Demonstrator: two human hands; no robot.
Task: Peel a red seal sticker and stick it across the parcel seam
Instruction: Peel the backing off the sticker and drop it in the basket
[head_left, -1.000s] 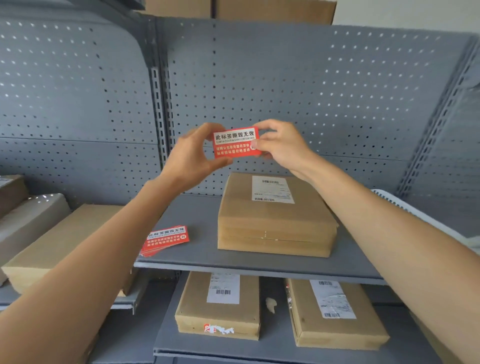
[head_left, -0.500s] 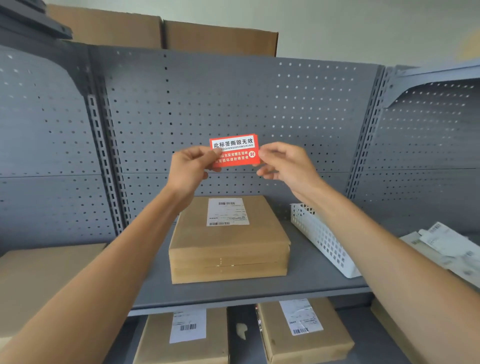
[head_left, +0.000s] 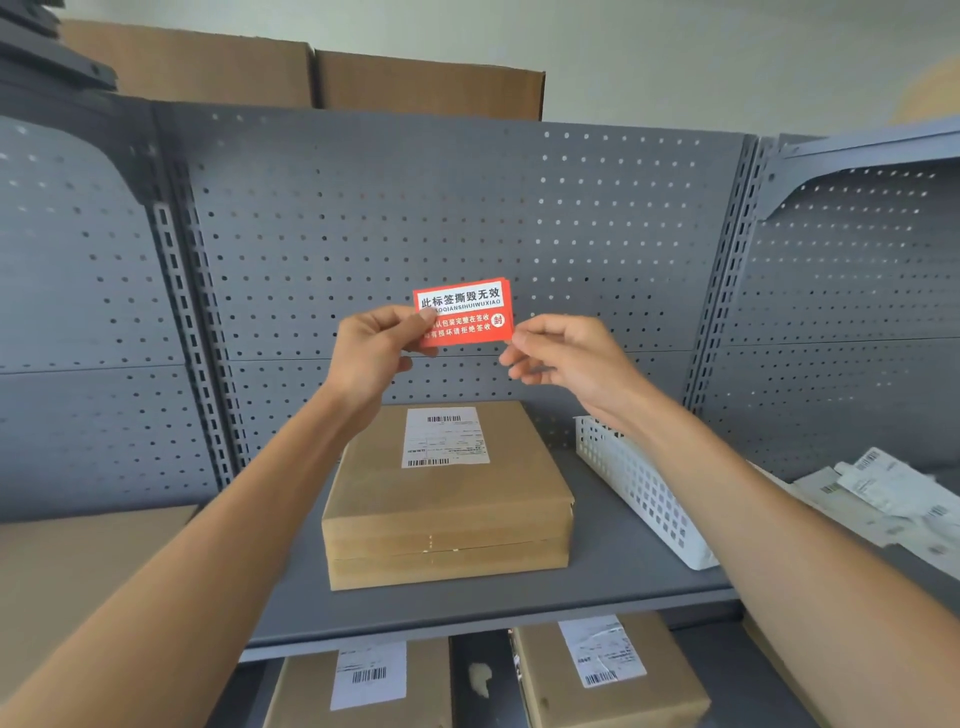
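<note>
Since half a second ago we see our right hand (head_left: 566, 358) slip off the red seal sticker (head_left: 464, 310); its thumb and forefinger now sit just beside the sticker's lower right corner, curled near each other, and we cannot tell whether they touch the edge. Our left hand (head_left: 376, 353) pinches the sticker's left end between thumb and fingers, holding it up in the air with its white print facing us, in front of the grey perforated back panel (head_left: 415, 218). Below it the parcel (head_left: 447, 499) lies flat on the grey metal shelf (head_left: 613, 582), a white shipping label (head_left: 445, 436) on its top face and a seam running along its front side. A white slotted basket (head_left: 644, 493) stands to the parcel's right, and loose printed labels (head_left: 883, 493) lie further right. More brown boxes (head_left: 613, 675) with barcodes sit on the shelf underneath. Cardboard cartons (head_left: 311, 73) rest on top of the rack against a pale wall.
</note>
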